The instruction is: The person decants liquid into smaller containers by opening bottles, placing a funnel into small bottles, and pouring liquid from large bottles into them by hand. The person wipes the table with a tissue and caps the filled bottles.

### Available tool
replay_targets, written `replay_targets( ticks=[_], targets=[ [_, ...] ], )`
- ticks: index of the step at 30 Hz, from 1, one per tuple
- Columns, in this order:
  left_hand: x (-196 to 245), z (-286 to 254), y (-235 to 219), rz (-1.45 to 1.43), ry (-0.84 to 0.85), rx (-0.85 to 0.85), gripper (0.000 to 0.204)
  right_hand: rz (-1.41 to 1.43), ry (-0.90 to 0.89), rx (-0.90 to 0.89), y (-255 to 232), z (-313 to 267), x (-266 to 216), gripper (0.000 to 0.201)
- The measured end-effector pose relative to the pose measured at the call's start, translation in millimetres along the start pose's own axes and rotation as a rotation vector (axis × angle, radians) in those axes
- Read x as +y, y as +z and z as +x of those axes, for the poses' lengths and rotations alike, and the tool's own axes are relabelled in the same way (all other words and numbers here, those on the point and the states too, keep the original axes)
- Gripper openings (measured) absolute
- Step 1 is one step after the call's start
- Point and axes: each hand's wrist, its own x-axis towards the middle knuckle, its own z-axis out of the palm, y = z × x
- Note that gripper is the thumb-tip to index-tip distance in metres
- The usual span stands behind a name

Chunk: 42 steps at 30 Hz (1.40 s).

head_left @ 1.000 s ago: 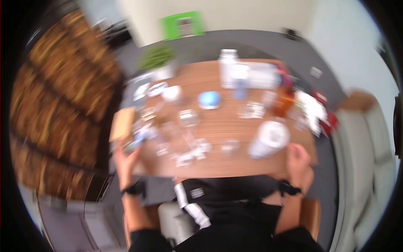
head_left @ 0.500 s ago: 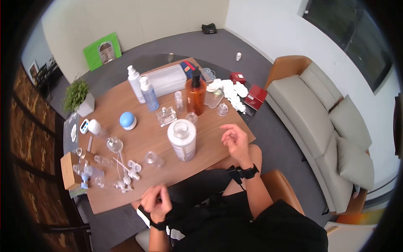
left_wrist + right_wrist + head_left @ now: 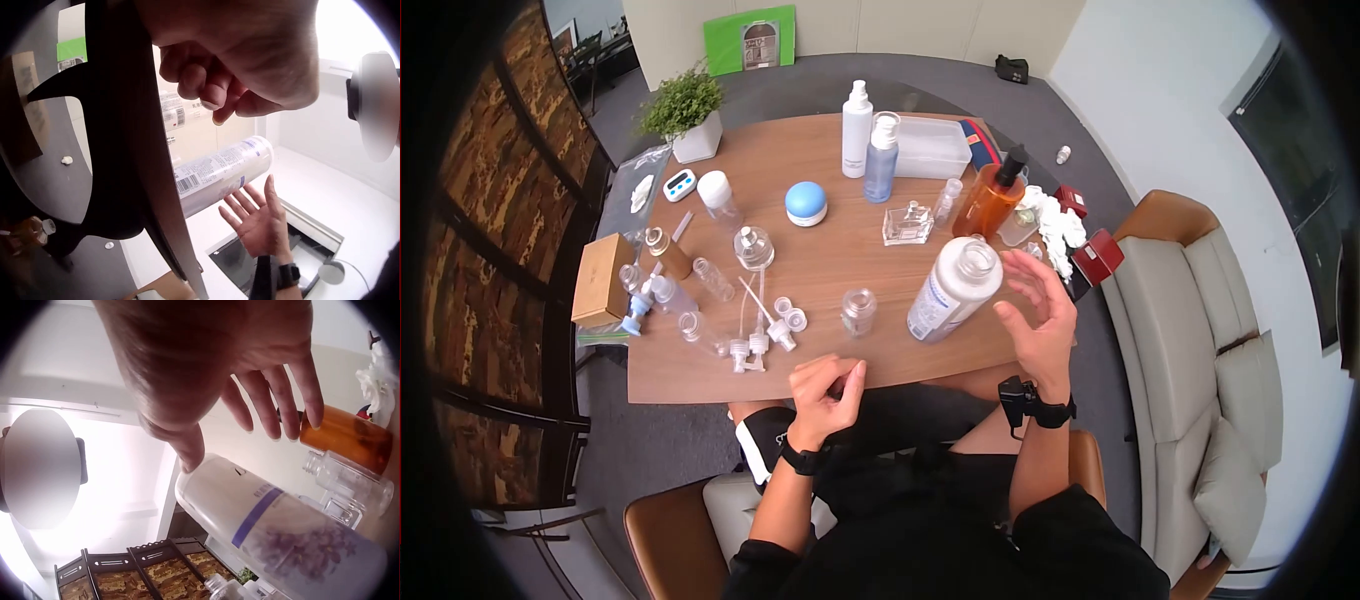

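A large white open-topped bottle (image 3: 953,290) stands near the table's front edge, its label printed with purple flowers in the right wrist view. Beside its right side my right hand (image 3: 1040,310) is spread, fingers and thumb apart, holding nothing. My left hand (image 3: 828,392) hovers at the front edge of the table, its fingers loosely curled with nothing in them. A small clear bottle (image 3: 859,312) without a cap stands just beyond it. To the left lie several pump tops (image 3: 757,347) with thin tubes, close to a round glass bottle (image 3: 754,248).
Behind the white bottle stand an amber pump bottle (image 3: 990,200), a square perfume bottle (image 3: 908,224) and a blue pump bottle (image 3: 881,160). A blue-lidded jar (image 3: 806,204) sits mid-table. A cardboard box (image 3: 603,280) and small bottles crowd the left end; crumpled white tissues (image 3: 1060,230) lie at the right.
My right hand has come up to the white bottle and spread its fingers. The left hand, earlier out by the box, is now at the front edge. The head view has swung about.
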Motion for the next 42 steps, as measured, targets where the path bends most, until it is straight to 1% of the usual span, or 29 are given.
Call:
replay_targets(
  ticks=[2, 3, 4, 5, 6, 7, 8, 10, 11, 12, 14, 18, 20, 23, 30, 34, 36, 37, 38, 40, 41, 42],
  targets=[
    [-2.1, 0.2, 0.0, -0.014, -0.055, 0.017, 0.010, 0.083, 0.019, 0.122, -1.1, -2.8, 12.7, 0.052],
    [-2.4, 0.4, 1.3, -0.018, -0.100, 0.038, 0.010, 0.109, 0.013, 0.230, -2.0, -2.0, 18.3, 0.040],
    [-2.4, -1.1, 2.2, -0.028, -0.144, 0.057, 0.011, 0.088, 0.010, 0.246, -9.9, -0.3, 28.6, 0.040],
    [-4.8, -2.8, 1.0, -0.021, -0.177, 0.047, 0.012, 0.025, 0.039, 0.320, -20.8, 2.3, 42.3, 0.032],
    [-6.8, -3.2, 1.8, -0.022, -0.156, 0.060, 0.012, -0.037, 0.068, 0.394, -31.2, 5.7, 55.0, 0.024],
    [-9.7, -4.9, 1.8, -0.037, -0.168, 0.056, 0.012, -0.059, 0.051, 0.449, -39.3, 10.8, 64.7, 0.014],
    [-12.4, -7.2, 1.2, -0.049, -0.181, 0.052, 0.012, -0.075, 0.050, 0.462, -49.5, 15.3, 72.6, 0.014],
    [-14.4, -11.0, 0.1, -0.071, -0.266, 0.052, 0.014, -0.290, 0.148, 0.345, -69.5, 22.9, 86.0, 0.013],
    [-17.0, -13.0, -0.8, -0.082, -0.290, 0.049, 0.013, -0.357, 0.173, 0.327, -76.0, 27.0, 93.6, 0.017],
    [-18.9, -14.4, -1.5, -0.091, -0.316, 0.048, 0.013, -0.361, 0.175, 0.328, -81.8, 30.7, 99.1, 0.017],
    [-18.4, -13.8, -2.3, -0.111, -0.329, 0.050, 0.013, -0.551, 0.167, 0.197, -86.8, 40.3, 102.6, 0.026],
    [-18.7, -13.4, -2.7, -0.120, -0.329, 0.061, 0.012, -0.631, 0.096, 0.124, -84.8, 53.5, 109.8, 0.033],
    [-15.1, -11.6, -1.8, -0.149, -0.343, 0.074, 0.012, -0.668, 0.152, 0.034, -81.1, 57.2, 114.1, 0.036],
    [-15.4, -12.1, -1.2, -0.172, -0.357, 0.086, 0.013, -0.656, 0.161, 0.006, -76.5, 59.7, 118.2, 0.035],
    [-17.5, -14.1, -1.9, -0.142, -0.357, 0.076, 0.014, -0.646, 0.178, -0.019, -71.8, 61.3, 114.9, 0.029],
    [-14.5, -11.8, -0.2, -0.131, -0.350, 0.110, 0.014, -0.630, 0.122, -0.025, -76.8, 61.2, 125.6, 0.026],
    [-11.0, -8.5, -1.2, -0.153, -0.345, 0.092, 0.014, -0.574, 0.170, 0.039, -76.0, 61.0, 120.7, 0.026],
    [-11.8, -8.2, -1.6, -0.141, -0.334, 0.082, 0.013, -0.587, 0.114, 0.055, -78.9, 60.6, 123.7, 0.027],
    [-11.3, -7.1, -0.6, -0.124, -0.341, 0.098, 0.013, -0.553, 0.095, 0.071, -81.3, 60.9, 125.2, 0.029],
    [-9.9, -6.5, 0.7, -0.164, -0.334, 0.120, 0.013, -0.436, 0.101, 0.143, -85.9, 59.1, 121.0, 0.029],
    [-10.7, -8.7, -1.3, -0.168, -0.344, 0.100, 0.006, -0.344, 0.089, 0.183, -85.7, 58.5, 111.0, 0.028],
    [-9.4, -8.1, -0.9, -0.155, -0.348, 0.113, 0.006, -0.251, 0.077, 0.224, -86.5, 58.2, 100.4, 0.027]
  ],
)
